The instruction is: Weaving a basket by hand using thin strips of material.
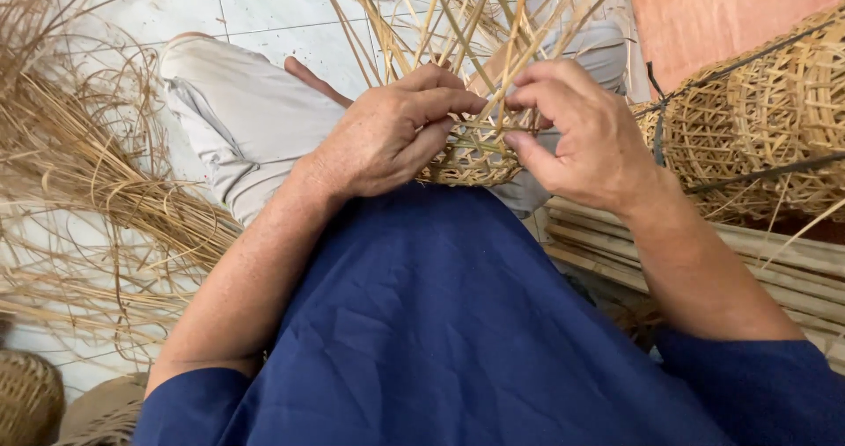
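Half-woven basket: a small open-weave basket [475, 160] of pale bamboo strips sits on the person's lap, centre of the view, far of the blue shirt [440, 340]; its unwoven strips [458, 14] fan upward and away toward the far edge.
Left hand: the left hand [387, 133] lies over the left side of the basket's rim, fingers curled across the weave, fingertips reaching toward the middle; it grips the rim and the strips there.
Right hand: the right hand [585, 133] is on the right side of the rim, thumb and forefinger pinched on a single strip, the other fingers bent behind it.
Hands together: the fingertips of both hands nearly meet above the basket's middle; whether they touch cannot be told.
Legs: light grey trousers [246, 120] stretch from the lap toward the far left, over a white tiled floor [264, 6].
Loose material: a heap of long dry strips [97, 191] lies on the floor at the left, well apart from the hands.
Finished baskets: stacked open-weave baskets [757, 120], bound with dark cord, lie at the right, near the right forearm.
Slats: a bundle of flat bamboo slats [792, 270] lies under those baskets, near right.
Near left corner: part of a tightly woven round basket [31, 398] shows at the frame's edge.
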